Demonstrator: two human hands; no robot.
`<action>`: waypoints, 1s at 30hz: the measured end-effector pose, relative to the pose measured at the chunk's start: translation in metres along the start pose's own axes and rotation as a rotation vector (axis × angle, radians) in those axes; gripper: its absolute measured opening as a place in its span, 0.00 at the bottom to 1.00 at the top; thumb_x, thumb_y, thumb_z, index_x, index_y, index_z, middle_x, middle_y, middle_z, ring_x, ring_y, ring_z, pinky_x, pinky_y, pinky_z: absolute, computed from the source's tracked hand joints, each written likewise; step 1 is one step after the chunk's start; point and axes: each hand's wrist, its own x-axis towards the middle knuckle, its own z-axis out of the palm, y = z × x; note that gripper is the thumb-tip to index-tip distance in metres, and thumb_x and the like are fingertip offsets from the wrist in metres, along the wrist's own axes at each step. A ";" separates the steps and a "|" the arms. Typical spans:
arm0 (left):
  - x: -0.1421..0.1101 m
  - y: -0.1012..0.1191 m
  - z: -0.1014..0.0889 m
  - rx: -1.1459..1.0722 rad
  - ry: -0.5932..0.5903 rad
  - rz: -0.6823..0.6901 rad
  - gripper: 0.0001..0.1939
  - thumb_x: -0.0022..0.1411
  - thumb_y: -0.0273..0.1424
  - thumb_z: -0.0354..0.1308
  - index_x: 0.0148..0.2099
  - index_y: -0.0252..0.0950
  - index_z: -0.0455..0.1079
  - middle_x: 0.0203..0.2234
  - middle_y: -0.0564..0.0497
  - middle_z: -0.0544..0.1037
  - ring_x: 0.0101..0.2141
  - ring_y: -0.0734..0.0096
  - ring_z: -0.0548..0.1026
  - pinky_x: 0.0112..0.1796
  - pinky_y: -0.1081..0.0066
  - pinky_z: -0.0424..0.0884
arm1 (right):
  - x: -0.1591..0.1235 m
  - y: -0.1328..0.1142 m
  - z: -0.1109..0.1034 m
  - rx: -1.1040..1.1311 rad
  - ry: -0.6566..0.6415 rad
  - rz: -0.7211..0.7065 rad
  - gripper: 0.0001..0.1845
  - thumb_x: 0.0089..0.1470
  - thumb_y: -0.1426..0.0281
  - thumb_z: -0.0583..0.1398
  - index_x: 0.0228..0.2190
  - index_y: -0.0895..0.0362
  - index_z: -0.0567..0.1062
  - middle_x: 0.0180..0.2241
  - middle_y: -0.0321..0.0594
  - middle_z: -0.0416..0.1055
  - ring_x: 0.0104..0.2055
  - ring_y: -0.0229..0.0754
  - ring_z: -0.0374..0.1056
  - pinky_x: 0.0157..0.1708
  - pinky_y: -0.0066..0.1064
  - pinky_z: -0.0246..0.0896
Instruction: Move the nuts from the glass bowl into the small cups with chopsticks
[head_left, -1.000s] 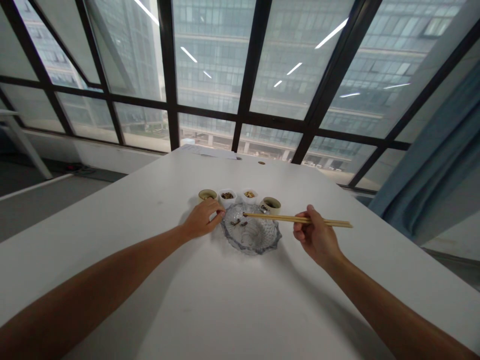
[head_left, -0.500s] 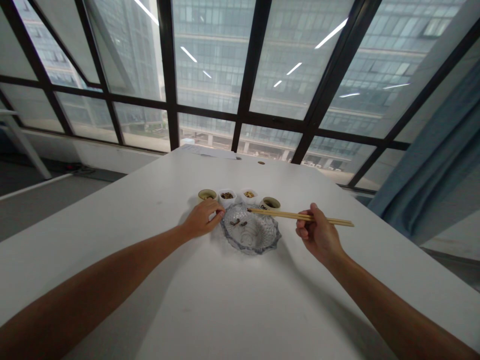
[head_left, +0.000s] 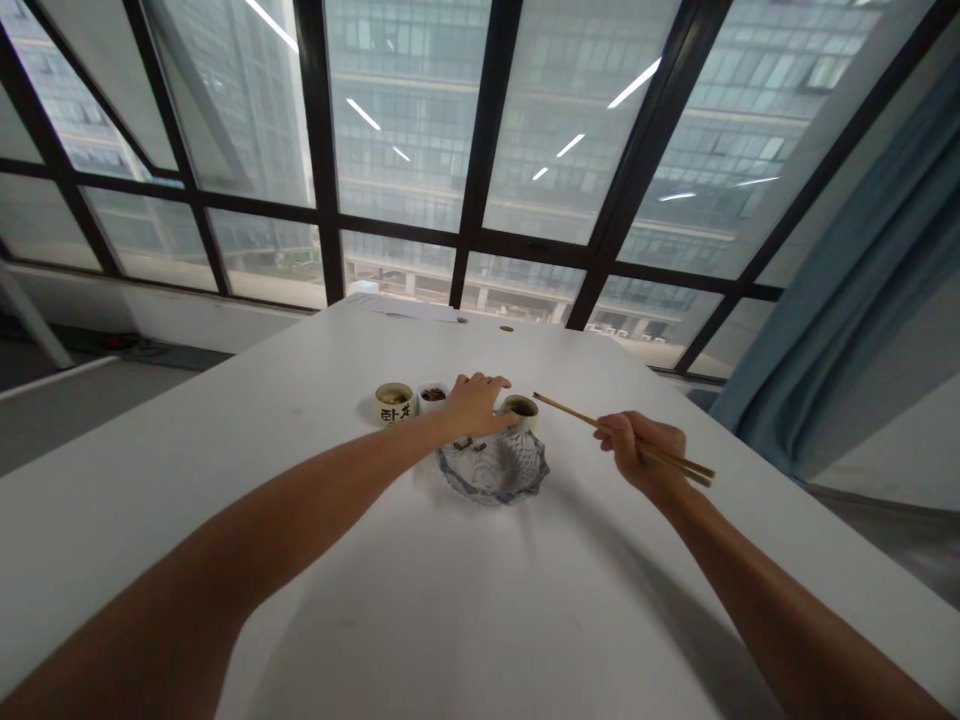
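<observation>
Tall black-framed windows [head_left: 480, 150] look onto a glass office block behind the white table [head_left: 465, 600], with a blue curtain [head_left: 847, 300] hanging at the right. Your left hand [head_left: 474, 403] reaches across the far rim of the cut-glass dish [head_left: 493, 468], its fingers [head_left: 491, 382] spread open and laid over the third small cup in the row, which they hide; whether they grip it you cannot tell from here. Your right hand [head_left: 645, 450], well to the right of the dish, is closed around a pair of chopsticks [head_left: 600, 428] whose tips point up and left, held clear above the table near the tan cup [head_left: 520, 408]. A few dark morsels lie in the dish's far side. The work seems to be at a change of cup; the next move likely calls for steadying that hidden cup and bringing the chopstick tips down gently. The lettered cup [head_left: 394, 402] and a white cup [head_left: 433, 396] stand untouched at the left.
</observation>
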 end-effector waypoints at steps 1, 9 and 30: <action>0.010 0.008 0.001 0.014 -0.044 -0.009 0.33 0.64 0.48 0.58 0.65 0.35 0.61 0.58 0.38 0.74 0.60 0.48 0.68 0.59 0.51 0.61 | 0.000 0.001 0.001 0.021 -0.002 -0.001 0.32 0.69 0.51 0.50 0.25 0.56 0.79 0.18 0.38 0.76 0.17 0.38 0.72 0.19 0.27 0.65; 0.043 0.026 0.027 -0.014 -0.110 -0.164 0.38 0.58 0.46 0.63 0.65 0.36 0.58 0.53 0.38 0.78 0.56 0.48 0.74 0.58 0.53 0.61 | 0.000 0.004 0.004 0.106 0.030 0.021 0.32 0.70 0.52 0.50 0.24 0.56 0.77 0.18 0.39 0.75 0.16 0.38 0.72 0.17 0.26 0.65; 0.041 0.024 0.032 -0.088 -0.059 -0.122 0.35 0.55 0.39 0.65 0.62 0.37 0.59 0.50 0.44 0.80 0.54 0.52 0.76 0.57 0.56 0.65 | 0.005 -0.004 0.016 0.153 -0.182 0.052 0.32 0.66 0.45 0.52 0.25 0.55 0.78 0.18 0.39 0.73 0.18 0.39 0.68 0.20 0.29 0.60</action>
